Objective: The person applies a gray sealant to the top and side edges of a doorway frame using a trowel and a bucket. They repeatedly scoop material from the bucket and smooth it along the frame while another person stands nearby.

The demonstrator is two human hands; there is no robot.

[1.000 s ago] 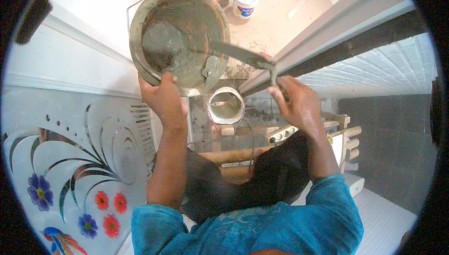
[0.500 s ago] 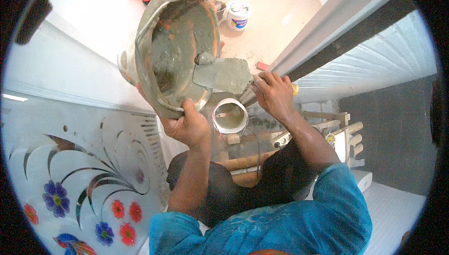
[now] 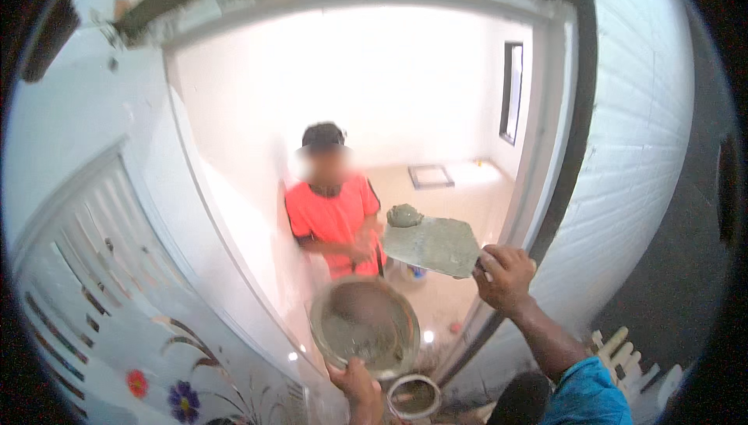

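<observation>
trowel (image 3: 442, 247) bears mortar (image 3: 404, 215) — right hand (image 3: 506, 277), fingers (image 3: 497, 258) closed, grips its end (left hand (image 3: 358, 386) clasps a bucket (image 3: 408, 338) by the rim).

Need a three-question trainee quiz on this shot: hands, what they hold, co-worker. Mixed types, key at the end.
1. True or false: the left hand grips the bucket at its rim.

2. The right hand holds the trowel. Where on its blade is the grey lump?
A: at the handle end
B: at the end away from the hand
C: hanging underneath

3. Fill in the colour: the co-worker's shirt is mainly ____.

Key: 1 true; 2 B; 3 red-orange.
</observation>
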